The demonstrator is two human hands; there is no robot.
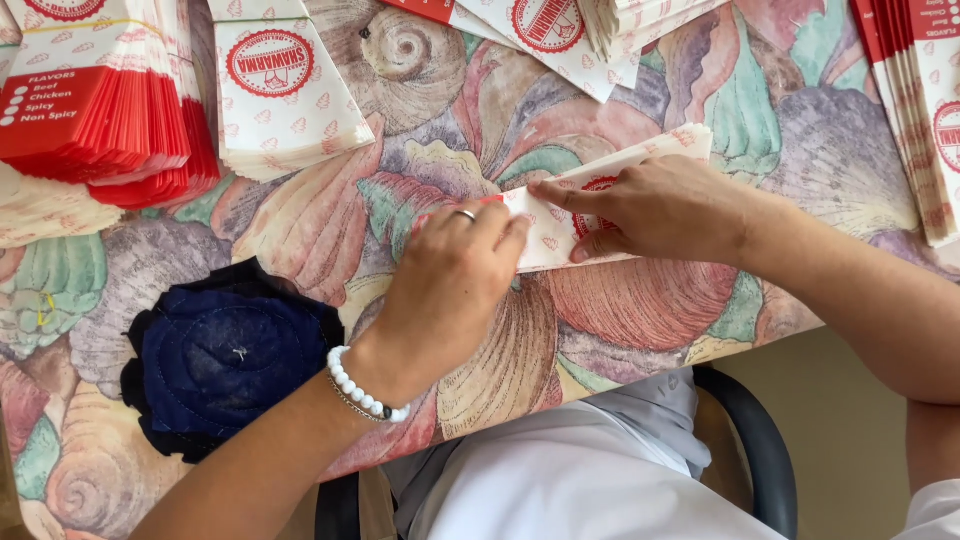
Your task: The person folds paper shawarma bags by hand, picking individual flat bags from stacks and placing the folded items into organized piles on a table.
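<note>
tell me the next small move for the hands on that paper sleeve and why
Probably press the left hand along the end of the paper sleeve to set a crease. Its fingertips already pinch that red-edged end, while the right hand lies flat on the sleeve, pinning it to the patterned tablecloth.

White paper sleeve [640, 160] with red round print and small red motifs, lying flat and slanted on my shell-patterned tablecloth [640, 320], near its front edge, far end toward the back-right.
</note>
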